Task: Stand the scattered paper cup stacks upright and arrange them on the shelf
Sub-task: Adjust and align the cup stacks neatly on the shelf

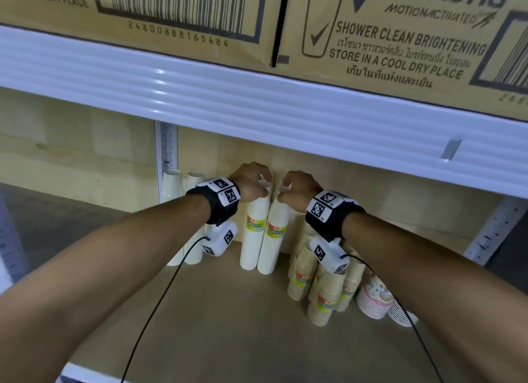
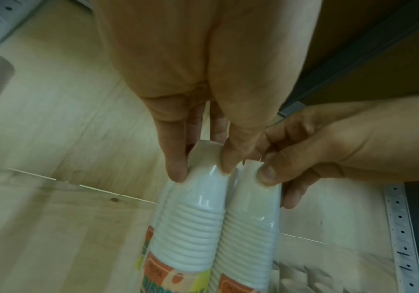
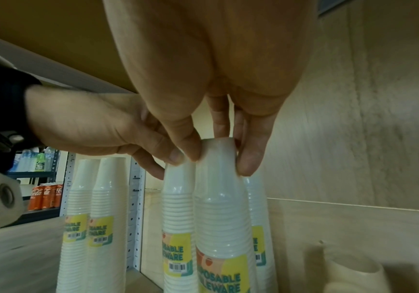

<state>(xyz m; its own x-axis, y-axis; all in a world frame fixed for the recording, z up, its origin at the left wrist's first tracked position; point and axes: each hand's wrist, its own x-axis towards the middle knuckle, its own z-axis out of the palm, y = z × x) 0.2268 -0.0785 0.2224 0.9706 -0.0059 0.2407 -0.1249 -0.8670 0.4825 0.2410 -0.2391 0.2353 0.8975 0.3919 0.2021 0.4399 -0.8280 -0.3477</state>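
**Two tall stacks, held only at the top**

My left hand (image 1: pixel 251 182) pinches the top cup of the left white stack (image 1: pixel 253 234), and my right hand (image 1: pixel 297 191) pinches the top of the right white stack (image 1: pixel 273 237). Both stand upright and touch each other on the wooden shelf (image 1: pixel 228 311). I think they can tip if I let go unevenly (they are tall and narrow), and one would push the other. The brown stacks (image 1: pixel 320 285) just beside could be hit. The white beam (image 1: pixel 257 105) above leaves little room.
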